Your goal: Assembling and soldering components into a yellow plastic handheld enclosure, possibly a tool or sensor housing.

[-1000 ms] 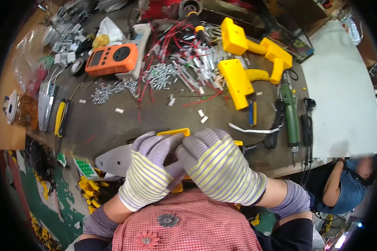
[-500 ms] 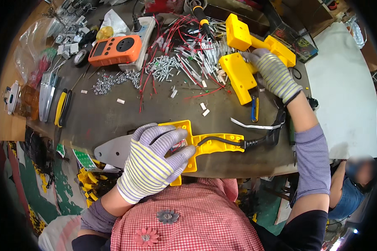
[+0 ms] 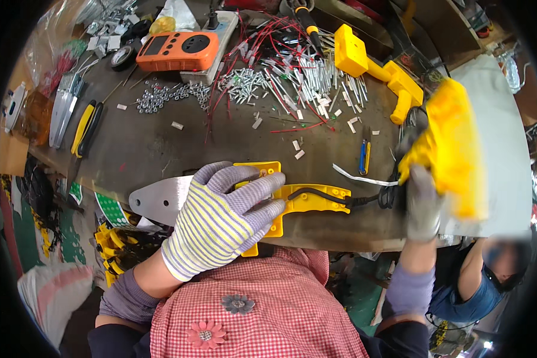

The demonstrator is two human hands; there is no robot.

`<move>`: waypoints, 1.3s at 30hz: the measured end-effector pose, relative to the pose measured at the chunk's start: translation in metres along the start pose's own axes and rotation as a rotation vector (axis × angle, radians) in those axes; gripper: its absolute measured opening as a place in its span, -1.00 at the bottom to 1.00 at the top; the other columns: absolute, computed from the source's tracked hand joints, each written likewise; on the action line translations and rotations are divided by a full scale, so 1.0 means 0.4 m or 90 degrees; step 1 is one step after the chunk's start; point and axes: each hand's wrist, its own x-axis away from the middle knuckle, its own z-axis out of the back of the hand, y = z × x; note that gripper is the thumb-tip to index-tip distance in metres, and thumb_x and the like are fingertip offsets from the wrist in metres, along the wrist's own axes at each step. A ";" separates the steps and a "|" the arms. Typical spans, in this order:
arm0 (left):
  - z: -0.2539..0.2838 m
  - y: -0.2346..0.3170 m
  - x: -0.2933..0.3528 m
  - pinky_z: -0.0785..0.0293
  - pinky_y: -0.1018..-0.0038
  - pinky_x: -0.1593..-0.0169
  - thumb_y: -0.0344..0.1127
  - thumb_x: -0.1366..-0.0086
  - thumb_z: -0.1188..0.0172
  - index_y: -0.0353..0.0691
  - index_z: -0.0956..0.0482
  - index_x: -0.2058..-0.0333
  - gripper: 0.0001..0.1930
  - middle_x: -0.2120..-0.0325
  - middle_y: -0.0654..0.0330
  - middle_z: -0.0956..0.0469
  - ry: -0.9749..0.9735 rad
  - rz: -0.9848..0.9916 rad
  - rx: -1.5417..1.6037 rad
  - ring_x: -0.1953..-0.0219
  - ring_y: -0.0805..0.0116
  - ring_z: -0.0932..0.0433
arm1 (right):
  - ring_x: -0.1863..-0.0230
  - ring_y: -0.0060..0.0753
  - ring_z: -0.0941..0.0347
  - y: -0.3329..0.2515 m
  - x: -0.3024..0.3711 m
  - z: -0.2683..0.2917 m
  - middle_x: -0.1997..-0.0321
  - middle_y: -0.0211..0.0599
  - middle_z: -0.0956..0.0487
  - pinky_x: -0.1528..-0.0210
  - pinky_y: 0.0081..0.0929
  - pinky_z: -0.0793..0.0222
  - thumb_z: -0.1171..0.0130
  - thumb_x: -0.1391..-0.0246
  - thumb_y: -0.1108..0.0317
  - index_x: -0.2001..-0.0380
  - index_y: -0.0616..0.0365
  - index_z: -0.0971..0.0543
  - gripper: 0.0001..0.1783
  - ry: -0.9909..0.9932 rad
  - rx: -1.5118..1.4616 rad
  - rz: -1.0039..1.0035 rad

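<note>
At the table's front edge, a yellow plastic housing half (image 3: 325,201) lies with its hollow side up. A black power cord (image 3: 373,200) runs out along its handle, and a grey metal plate (image 3: 154,198) with holes sticks out on its left. My gloved left hand (image 3: 218,218) is closed over the wide part of this half, hiding most of its inside. My gloved right hand (image 3: 425,206) grips another yellow housing piece (image 3: 450,146), held up at the right and smeared by motion. Beyond it lies a third yellow housing (image 3: 352,52) with a handle.
Farther back are an orange multimeter (image 3: 176,51) on a power strip, nuts (image 3: 155,98), screws (image 3: 244,86), red wires (image 3: 262,42) and a screwdriver (image 3: 307,24). Yellow-handled pliers (image 3: 86,128) lie left, a small cutter (image 3: 364,156) right. Another person (image 3: 471,280) sits at the right.
My right hand has taken a yellow housing piece from the back right and brought it nearer and to the right. My left hand stays on the lying half.
</note>
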 end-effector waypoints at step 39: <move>0.060 -0.001 0.009 -0.21 -0.13 -0.24 0.24 0.43 -0.48 -0.02 -0.38 -0.27 0.15 -0.30 -0.15 -0.20 -0.187 0.015 -0.030 -0.28 -0.20 -0.25 | 0.29 -0.14 -0.59 -0.028 0.021 -0.226 0.32 -0.28 -0.59 0.29 -0.20 -0.48 -0.30 0.08 0.17 0.10 0.08 -0.52 -0.55 -0.525 0.652 0.250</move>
